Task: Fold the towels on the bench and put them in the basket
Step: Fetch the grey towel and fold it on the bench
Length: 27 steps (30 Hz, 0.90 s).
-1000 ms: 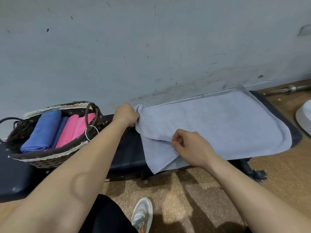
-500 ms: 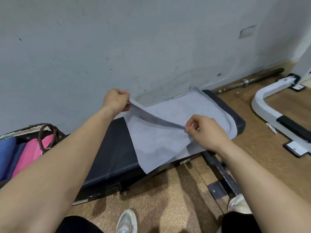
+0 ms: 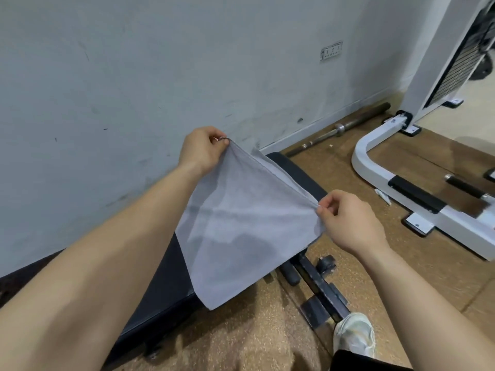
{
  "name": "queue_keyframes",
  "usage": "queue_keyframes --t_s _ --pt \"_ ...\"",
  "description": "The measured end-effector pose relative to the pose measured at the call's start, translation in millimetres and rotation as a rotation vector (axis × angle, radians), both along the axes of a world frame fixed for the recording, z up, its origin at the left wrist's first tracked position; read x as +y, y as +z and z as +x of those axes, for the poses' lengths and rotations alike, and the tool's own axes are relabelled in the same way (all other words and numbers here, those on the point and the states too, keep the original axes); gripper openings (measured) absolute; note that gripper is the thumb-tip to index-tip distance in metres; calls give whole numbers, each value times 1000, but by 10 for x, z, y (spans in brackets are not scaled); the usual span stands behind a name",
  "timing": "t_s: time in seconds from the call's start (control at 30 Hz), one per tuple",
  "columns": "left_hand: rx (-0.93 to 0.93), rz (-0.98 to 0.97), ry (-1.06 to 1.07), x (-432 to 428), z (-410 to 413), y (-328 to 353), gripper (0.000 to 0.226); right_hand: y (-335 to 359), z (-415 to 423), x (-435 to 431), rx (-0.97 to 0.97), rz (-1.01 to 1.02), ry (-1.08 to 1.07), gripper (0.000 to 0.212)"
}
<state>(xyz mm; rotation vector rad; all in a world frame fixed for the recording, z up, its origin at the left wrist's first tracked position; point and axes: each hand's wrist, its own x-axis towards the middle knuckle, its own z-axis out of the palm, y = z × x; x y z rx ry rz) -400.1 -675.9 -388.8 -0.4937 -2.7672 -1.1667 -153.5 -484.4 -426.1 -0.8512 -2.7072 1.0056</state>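
A grey towel [image 3: 241,228] lies doubled over across the black padded bench [image 3: 166,279], its lower corner hanging past the bench's front edge. My left hand [image 3: 203,148] pinches the towel's far corners near the wall. My right hand [image 3: 348,220] pinches the near corners at the bench's right front, and the edge between both hands is stretched taut. The basket is out of view.
A steel barbell [image 3: 345,124] lies on the floor along the wall [image 3: 160,62]. A white machine frame [image 3: 417,188] stands on the floor to the right. The bench's black metal foot [image 3: 321,290] reaches toward my shoe [image 3: 353,333] on the cork floor.
Both hands carried the towel's left edge rightward over the rest of it, folding it in half. The view swung right, and the basket with the blue and pink towels left the frame.
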Motion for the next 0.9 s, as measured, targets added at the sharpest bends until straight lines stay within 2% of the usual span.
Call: queue_keyframes --t_s 0.23,0.37,0.47,0.6,0.73,0.9 --pt "-90 -107 -42 627 -394 -495 11 -222 -81 88 -194 149 -67 11" --pt "-196 -196 -107 843 -512 -723 10 -220 -129 91 -235 183 -57 10" --pt "-217 -160 -122 912 -530 -829 7 -179 -160 103 -232 186 -56 9" --pt "-149 1 -97 870 -441 -814 7 -133 -174 86 -232 209 -40 18" --pt "-100 150 -180 594 -57 -548 15 -62 -212 3 -73 167 19 26" --pt "-131 261 -240 88 679 -333 16 114 -298 -250 181 47 195 39"
